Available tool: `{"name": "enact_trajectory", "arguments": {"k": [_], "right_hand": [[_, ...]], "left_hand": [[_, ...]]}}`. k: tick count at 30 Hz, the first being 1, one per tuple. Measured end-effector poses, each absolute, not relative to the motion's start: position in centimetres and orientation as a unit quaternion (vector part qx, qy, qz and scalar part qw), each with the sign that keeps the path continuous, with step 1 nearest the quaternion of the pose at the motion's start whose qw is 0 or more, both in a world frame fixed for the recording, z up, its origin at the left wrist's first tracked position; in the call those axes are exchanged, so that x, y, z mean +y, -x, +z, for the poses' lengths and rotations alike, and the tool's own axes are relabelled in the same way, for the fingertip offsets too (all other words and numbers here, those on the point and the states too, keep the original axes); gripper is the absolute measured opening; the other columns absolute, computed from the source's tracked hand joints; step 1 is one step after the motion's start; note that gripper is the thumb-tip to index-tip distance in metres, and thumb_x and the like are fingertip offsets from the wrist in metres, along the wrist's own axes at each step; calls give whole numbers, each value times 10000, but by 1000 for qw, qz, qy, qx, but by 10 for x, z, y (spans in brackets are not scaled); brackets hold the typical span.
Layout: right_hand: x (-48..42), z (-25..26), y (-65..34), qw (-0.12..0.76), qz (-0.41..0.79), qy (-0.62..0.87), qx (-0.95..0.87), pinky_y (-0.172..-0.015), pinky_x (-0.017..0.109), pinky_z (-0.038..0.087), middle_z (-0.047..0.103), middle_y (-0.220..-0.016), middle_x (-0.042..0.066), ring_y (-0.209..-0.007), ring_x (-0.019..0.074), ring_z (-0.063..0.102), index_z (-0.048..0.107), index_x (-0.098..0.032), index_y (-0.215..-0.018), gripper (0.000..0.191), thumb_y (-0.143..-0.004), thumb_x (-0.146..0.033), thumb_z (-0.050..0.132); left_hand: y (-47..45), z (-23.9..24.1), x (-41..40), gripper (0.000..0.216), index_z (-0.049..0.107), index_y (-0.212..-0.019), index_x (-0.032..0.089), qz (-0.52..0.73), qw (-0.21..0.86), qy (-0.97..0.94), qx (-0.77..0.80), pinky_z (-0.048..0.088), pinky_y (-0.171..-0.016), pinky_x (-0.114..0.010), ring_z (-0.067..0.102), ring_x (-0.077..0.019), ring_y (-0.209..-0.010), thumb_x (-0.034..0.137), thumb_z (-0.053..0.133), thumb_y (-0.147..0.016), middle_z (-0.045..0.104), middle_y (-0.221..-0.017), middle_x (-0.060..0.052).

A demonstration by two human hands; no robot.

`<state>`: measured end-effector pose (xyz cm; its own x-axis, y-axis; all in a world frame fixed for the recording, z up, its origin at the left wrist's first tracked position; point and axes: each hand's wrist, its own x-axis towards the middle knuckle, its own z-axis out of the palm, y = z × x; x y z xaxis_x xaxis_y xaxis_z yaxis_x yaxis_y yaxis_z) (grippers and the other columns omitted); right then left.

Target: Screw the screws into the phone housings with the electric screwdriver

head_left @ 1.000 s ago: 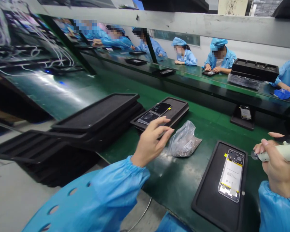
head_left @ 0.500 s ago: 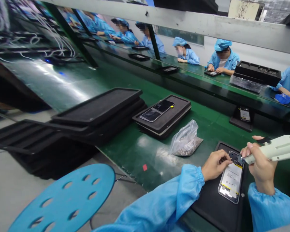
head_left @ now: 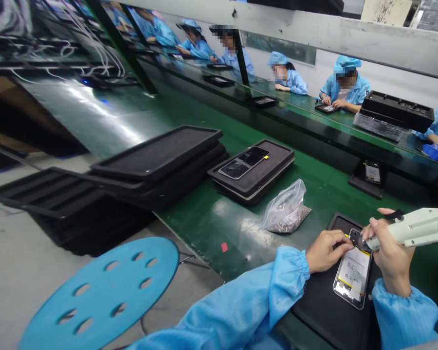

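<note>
Closest to me on the feed, the right hand (head_left: 393, 250) is wrapped around the front of a pale handheld driver (head_left: 419, 227), whose nose points down at the upper end of an opened phone (head_left: 353, 277). Just to its left I have the left hand (head_left: 328, 250), thumb and fingers bent together at the phone's upper left edge; I cannot tell whether the fingertips pinch anything small. The phone lies between and below the two hands, its white battery facing up, on a black tray (head_left: 316, 308) that reaches under the left hand. Both wrists come out of blue sleeves.

To the left of the left hand I see a red scrap (head_left: 224, 247) on the green tabletop (head_left: 200, 214), and lower down past the table edge, a round blue stool seat (head_left: 102, 296) with holes in it. Beyond the left hand, a little to its left, sits a clear bag (head_left: 286, 214) of small parts. Farther the same way, a dark-faced phone (head_left: 244, 163) with a yellow tab rests on a short tray pile (head_left: 253, 187), and left of that is a bigger tray stack (head_left: 160, 155).

Straight out past the right hand, another opened phone (head_left: 373, 172) lies on a tray. Farthest off, a co-worker (head_left: 345, 90) in blue bends over a tray.
</note>
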<state>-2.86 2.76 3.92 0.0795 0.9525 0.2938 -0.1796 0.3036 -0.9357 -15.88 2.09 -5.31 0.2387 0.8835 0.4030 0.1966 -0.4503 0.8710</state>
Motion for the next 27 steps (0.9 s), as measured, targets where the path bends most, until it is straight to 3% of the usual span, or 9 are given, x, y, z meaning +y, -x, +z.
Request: {"name": "enact_trajectory", "arguments": {"k": [7, 14, 27], "right_hand": [[26, 36, 29, 621, 465, 378, -506, -562, 301, 480, 519, -528, -77, -488, 142, 541, 469, -193, -1004, 341, -779, -269, 713], [28, 29, 31, 605, 467, 393, -511, -539, 285, 476, 518, -531, -72, -496, 154, 565, 469, -187, -1000, 345, -778, -292, 711], [30, 21, 31, 594, 433, 428, -525, -566, 333, 485, 542, -545, -49, -496, 172, 562, 511, -175, -967, 385, -726, -349, 755]], "left_hand": [[160, -55, 20, 235, 670, -830, 127, 481, 315, -736, 358, 494, -701, -232, 637, -155, -744, 317, 548, -896, 674, -798, -77], [162, -54, 20, 217, 650, -954, 141, 458, 277, -779, 327, 499, -757, -237, 647, -161, -823, 240, 460, -922, 689, -890, -84], [160, -59, 19, 179, 692, -848, 128, 483, 305, -738, 359, 511, -725, -212, 658, -155, -773, 277, 595, -868, 700, -828, -82]]}}
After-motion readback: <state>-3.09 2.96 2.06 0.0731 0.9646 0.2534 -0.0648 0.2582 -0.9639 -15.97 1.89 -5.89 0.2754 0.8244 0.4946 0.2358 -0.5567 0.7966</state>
